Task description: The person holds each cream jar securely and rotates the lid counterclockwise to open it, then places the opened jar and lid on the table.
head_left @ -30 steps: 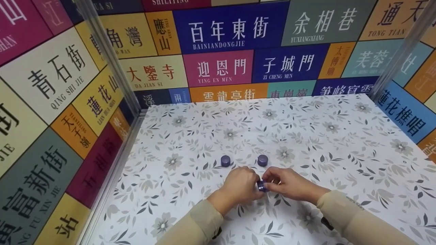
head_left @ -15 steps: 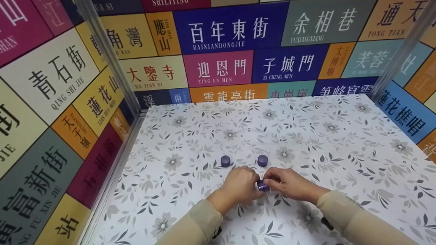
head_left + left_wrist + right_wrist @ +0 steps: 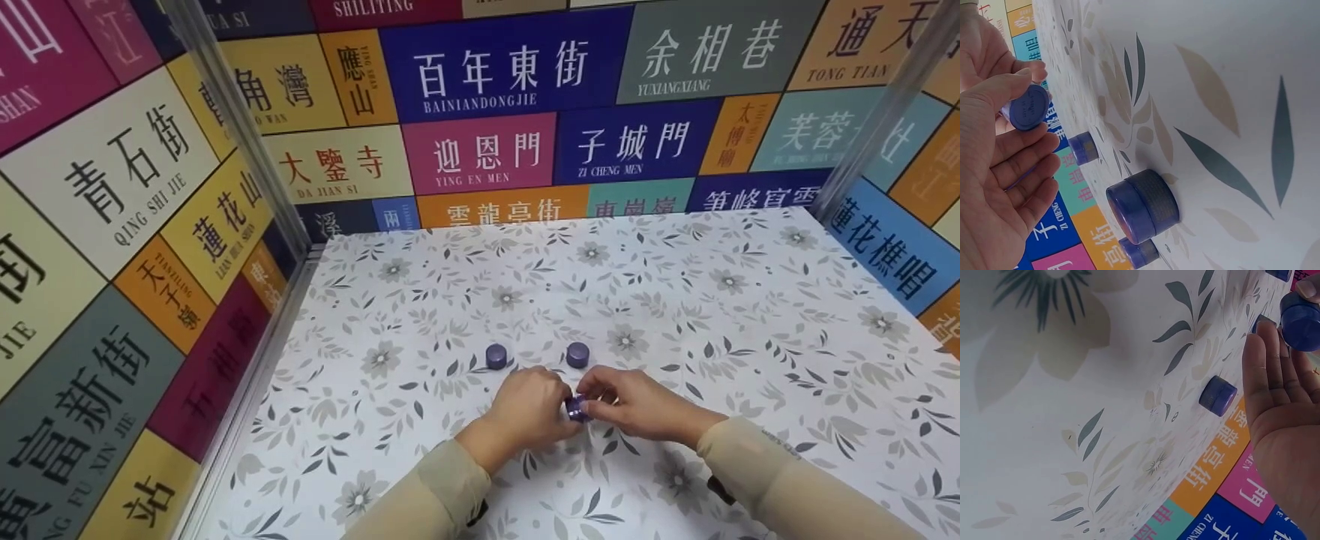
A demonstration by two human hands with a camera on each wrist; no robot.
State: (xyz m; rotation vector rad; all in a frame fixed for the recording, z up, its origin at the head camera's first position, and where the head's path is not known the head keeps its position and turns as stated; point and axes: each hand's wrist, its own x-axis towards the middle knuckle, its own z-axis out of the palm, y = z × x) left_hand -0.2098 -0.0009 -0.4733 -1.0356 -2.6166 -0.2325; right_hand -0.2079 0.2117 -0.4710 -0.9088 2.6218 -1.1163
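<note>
Both hands meet over the near middle of the table around a small purple-blue lidded jar (image 3: 576, 409). My left hand (image 3: 525, 409) holds it between thumb and fingers; the round end of the jar (image 3: 1029, 107) faces the left wrist camera. With thumb and fingertips, my right hand (image 3: 637, 405) pinches it from the other side, its remaining fingers (image 3: 1261, 365) extended. Just beyond the hands stand two similar jars, a left jar (image 3: 496, 356) and a right jar (image 3: 577, 355). A nearer jar (image 3: 1143, 205) stands on the table in the left wrist view, hidden behind the hands in the head view.
A white cloth with grey flowers and leaves covers the table (image 3: 465, 292). Panels printed with colourful street signs (image 3: 510, 56) rise at the back and both sides. A clear corner strip (image 3: 247, 135) runs up the left back corner.
The right fingertips shift slightly on the held jar, which tilts a little. Both hands stay in the same place, and the jars on the table have not moved.
</note>
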